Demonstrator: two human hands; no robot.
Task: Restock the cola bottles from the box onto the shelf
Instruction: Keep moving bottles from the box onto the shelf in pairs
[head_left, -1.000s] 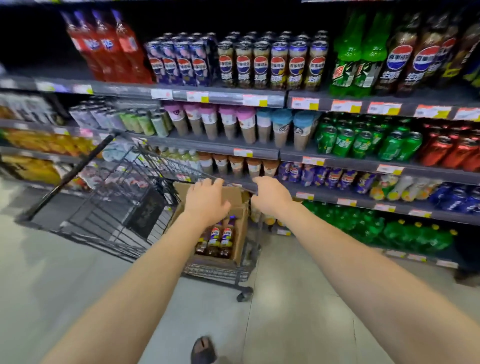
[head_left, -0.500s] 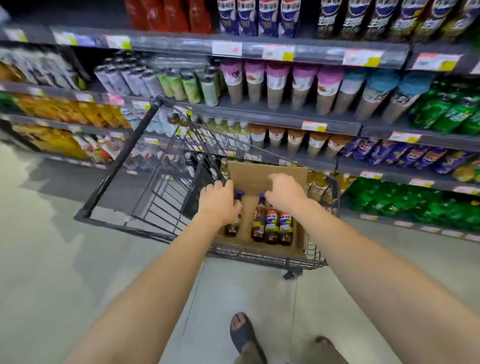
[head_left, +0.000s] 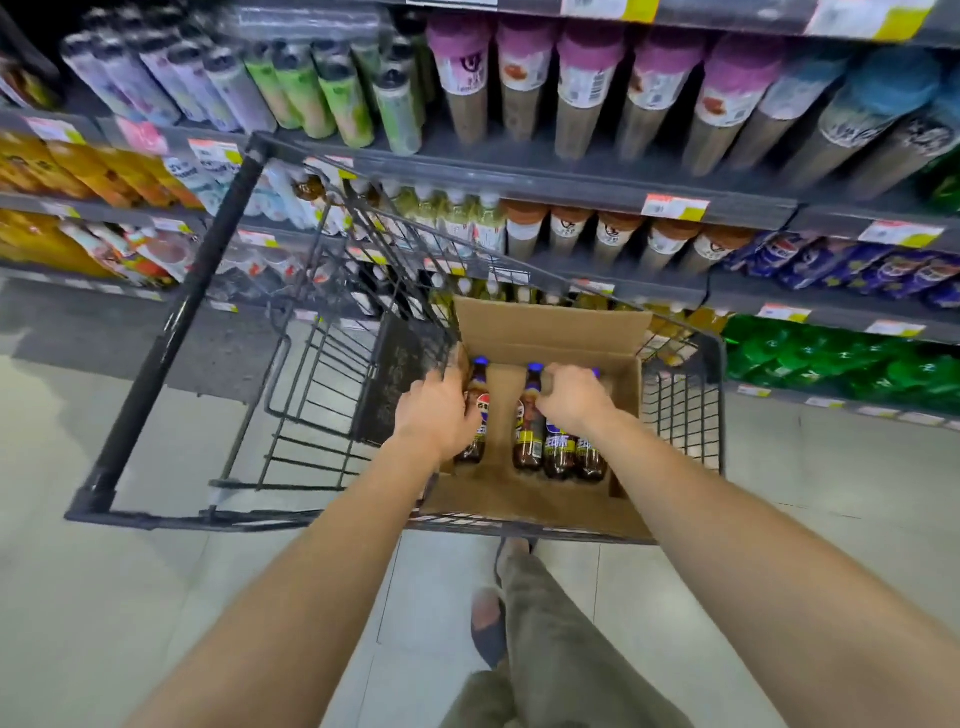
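1. Since half a second ago both hands have gone deeper into the cardboard box (head_left: 550, 325), and the view has tipped further down over the cart (head_left: 171, 332).
2. The box stands open in the right end of the cart's basket, with its far flap upright.
3. Four cola bottles stand upright in the box, each with a blue cap. A lone cola bottle (head_left: 477, 415) stands at the left wall. A row of three stands apart from it on the right.
4. The left hand (head_left: 439, 415) lies against the lone cola bottle, with its fingers curled round the neck and shoulder.
5. The right hand (head_left: 574, 400) sits over the row of three, fingers pressed together and bent down. It seems to grip the middle cola bottle (head_left: 558, 452) by the neck, but the hand hides the contact.
6. The left one of the row (head_left: 527, 431) stands just beside the right thumb, and the right one of the row (head_left: 589, 460) stands under the wrist.
7. Behind the cart, the shelf (head_left: 571, 192) carries rows of cups and bottles, blurred by motion.
8. Below the box, a sandalled foot (head_left: 488, 623) and a trouser leg (head_left: 561, 649) show on the pale floor (head_left: 104, 597).
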